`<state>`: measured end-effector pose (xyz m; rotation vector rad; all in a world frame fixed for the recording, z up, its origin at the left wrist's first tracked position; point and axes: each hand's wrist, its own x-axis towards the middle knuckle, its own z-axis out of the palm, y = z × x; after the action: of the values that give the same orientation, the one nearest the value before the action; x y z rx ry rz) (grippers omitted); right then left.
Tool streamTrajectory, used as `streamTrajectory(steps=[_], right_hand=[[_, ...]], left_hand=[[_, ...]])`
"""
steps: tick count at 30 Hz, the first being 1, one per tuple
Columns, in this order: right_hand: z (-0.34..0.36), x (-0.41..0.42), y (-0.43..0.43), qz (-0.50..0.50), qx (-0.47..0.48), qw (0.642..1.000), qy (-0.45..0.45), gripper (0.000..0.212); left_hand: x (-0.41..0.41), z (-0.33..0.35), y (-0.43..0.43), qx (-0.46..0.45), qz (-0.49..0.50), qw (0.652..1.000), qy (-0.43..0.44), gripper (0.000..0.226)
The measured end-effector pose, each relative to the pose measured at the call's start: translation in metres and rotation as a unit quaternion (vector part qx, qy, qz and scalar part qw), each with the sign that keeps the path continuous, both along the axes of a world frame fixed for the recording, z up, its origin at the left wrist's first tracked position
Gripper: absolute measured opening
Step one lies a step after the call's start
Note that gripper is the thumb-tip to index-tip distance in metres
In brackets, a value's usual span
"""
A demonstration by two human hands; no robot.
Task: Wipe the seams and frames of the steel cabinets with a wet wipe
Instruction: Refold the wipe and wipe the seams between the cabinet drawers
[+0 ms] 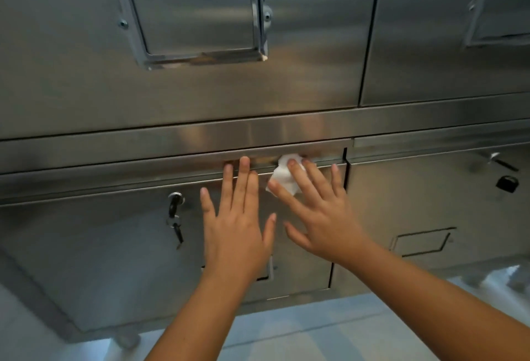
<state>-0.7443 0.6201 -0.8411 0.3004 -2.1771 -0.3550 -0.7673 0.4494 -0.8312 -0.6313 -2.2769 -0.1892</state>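
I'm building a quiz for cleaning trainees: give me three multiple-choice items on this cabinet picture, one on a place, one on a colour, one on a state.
1. Where is the wipe?
A. under the right hand's fingers, at the top edge of the lower door
B. on the floor
C. draped over a tap

2. What colour is the wipe?
A. blue
B. white
C. yellow

3. How is the left hand?
A. gripping a bottle
B. clenched in a fist
C. flat, fingers straight, holding nothing

Answers: 1 A, the wipe shows under the right fingertips there; 2 B, it is plain white against the steel; 3 C, the fingers lie straight and empty.
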Motion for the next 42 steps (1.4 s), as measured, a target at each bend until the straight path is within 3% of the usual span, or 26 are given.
streamTrajectory(steps=[6,10,14,18,21,24,29,34,39,42], right_hand=[[0.009,-0.001,0.022,0.041,0.05,0.998,0.013,0.063],[0.008,-0.002,0.035,0.045,0.058,0.997,0.017,0.068],[0.004,0.002,0.051,0.045,0.062,0.997,0.027,0.079],[0.004,0.005,0.065,0.067,0.046,0.996,0.03,0.076],[0.005,0.01,0.079,0.075,0.039,0.996,0.026,0.071],[0.006,0.017,0.096,0.066,0.027,0.997,0.006,0.063],[0.009,0.031,0.101,0.02,0.027,0.999,-0.012,0.081],[0.004,0.047,0.14,-0.033,0.009,0.999,-0.033,0.093],[0.011,0.067,0.186,-0.099,0.017,0.992,-0.071,0.07],[0.013,0.071,0.18,-0.11,-0.012,0.991,-0.078,0.073]], left_hand=[[0.018,0.004,0.016,-0.01,0.075,0.997,-0.014,0.073],[0.028,0.004,0.042,-0.023,0.068,0.997,-0.003,0.074],[0.041,0.013,0.066,-0.021,0.083,0.993,-0.08,0.082],[0.054,0.022,0.08,-0.07,0.183,0.967,-0.161,0.087],[0.063,0.017,0.089,-0.044,0.186,0.971,-0.142,0.086],[0.062,0.012,0.1,-0.038,0.16,0.985,-0.044,0.08],[0.052,0.03,0.121,-0.102,0.101,0.989,0.038,0.071],[0.04,0.031,0.143,-0.11,0.057,0.991,0.051,0.074],[0.034,0.019,0.161,-0.098,0.055,0.992,0.053,0.085],[0.032,0.017,0.16,-0.09,0.044,0.993,0.067,0.08]])
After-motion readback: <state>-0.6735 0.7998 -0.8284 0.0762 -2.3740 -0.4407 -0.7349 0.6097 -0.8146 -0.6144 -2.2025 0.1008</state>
